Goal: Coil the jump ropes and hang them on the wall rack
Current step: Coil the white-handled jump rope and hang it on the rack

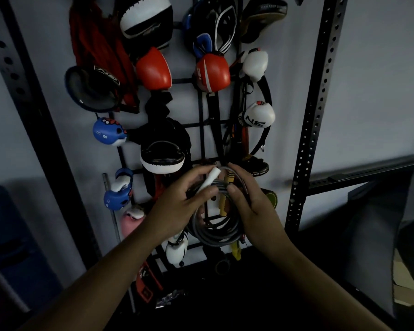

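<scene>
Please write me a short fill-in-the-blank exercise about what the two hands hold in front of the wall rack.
1. The left hand holds a ____ cylindrical jump-rope handle.
2. The grey jump rope hangs as a ____ between both hands.
3. The right hand grips the rope's ____ part.
4. The black metal wall rack carries two ____ boxing gloves.

Missing words: white; coil; upper; red

A dim, underexposed indoor view with a cool bluish cast. The pale wall [380, 80] is the brightest area, evenly and softly lit, with no glare. The lower part falls into near-black shadow, swallowing both forearms. Wide-angle distortion bends the black perforated uprights [318, 91] outward toward the edges. Detail is soft and slightly smeared throughout, most of all at the corners, and fine textures are hard to read.
</scene>
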